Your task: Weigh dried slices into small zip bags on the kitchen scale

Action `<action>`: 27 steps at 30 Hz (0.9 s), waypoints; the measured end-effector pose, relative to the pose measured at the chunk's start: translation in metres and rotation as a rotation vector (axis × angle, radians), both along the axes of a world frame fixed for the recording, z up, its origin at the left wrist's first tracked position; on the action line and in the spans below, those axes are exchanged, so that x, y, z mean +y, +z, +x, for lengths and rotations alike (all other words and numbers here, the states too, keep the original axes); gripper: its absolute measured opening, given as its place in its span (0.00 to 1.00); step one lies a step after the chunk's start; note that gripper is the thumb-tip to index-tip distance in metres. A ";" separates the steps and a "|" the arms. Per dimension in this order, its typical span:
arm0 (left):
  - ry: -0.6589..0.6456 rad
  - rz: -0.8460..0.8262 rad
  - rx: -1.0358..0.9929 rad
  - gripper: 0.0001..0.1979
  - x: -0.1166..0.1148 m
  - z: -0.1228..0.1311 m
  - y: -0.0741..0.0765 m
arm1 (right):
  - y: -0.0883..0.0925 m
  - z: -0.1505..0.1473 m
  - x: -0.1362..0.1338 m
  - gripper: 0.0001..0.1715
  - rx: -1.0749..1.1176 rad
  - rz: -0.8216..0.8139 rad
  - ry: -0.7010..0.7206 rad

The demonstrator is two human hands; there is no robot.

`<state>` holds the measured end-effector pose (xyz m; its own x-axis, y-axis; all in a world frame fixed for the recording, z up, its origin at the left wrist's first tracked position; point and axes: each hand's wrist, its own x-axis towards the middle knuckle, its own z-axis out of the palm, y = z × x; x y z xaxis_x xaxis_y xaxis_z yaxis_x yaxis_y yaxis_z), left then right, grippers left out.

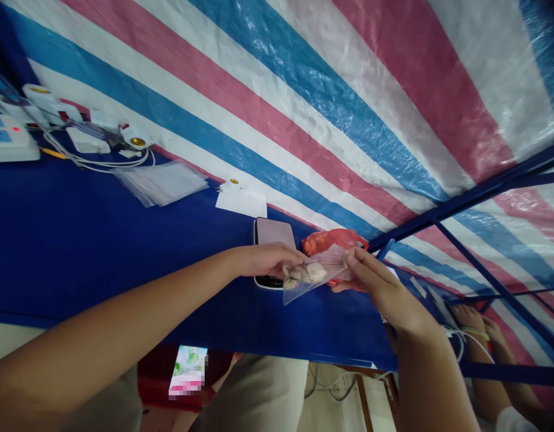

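A clear zip bag (304,281) with pale, chunky pieces inside hangs tilted between my two hands, above the table's front half. My left hand (270,259) is closed on the bag's left end; its fingertips are partly hidden. At the other end, my right hand (376,279) pinches the bag's edge between thumb and fingers. Below and behind my left hand lies a small digital scale (275,231), its front partly covered by that hand. Right behind the bag sits a red plastic bag (333,240), partly hidden by the clear one.
Flat clear bags (164,183) and a white paper (241,201) lie along the striped sheet (258,114). A power strip (11,138) and cables occupy the back left. Blue metal bars (475,186) stand at right, with another person's hands (472,321) beyond.
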<state>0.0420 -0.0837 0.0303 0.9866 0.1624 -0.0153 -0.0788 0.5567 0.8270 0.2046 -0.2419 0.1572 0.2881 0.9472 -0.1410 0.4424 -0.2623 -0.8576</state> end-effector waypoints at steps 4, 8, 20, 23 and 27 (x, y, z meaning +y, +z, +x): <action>0.135 -0.050 -0.004 0.24 0.000 -0.002 0.004 | -0.007 0.001 0.005 0.23 0.063 0.065 -0.053; 0.122 -0.034 -0.006 0.25 -0.004 0.001 0.002 | -0.014 0.000 0.011 0.19 0.090 0.167 -0.169; 0.356 -0.038 -0.049 0.24 0.001 0.006 -0.002 | -0.020 0.012 0.004 0.21 -0.135 0.165 -0.114; 0.399 -0.004 -0.051 0.24 -0.002 0.007 -0.001 | -0.019 0.009 0.000 0.22 0.004 0.082 -0.076; 0.449 0.017 -0.053 0.25 -0.005 0.009 -0.003 | -0.017 0.004 -0.002 0.20 -0.043 0.088 -0.047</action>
<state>0.0508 -0.0891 0.0277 0.8176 0.5745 0.0396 -0.3520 0.4443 0.8238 0.2084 -0.2444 0.1407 0.3368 0.9405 -0.0448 0.4679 -0.2085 -0.8588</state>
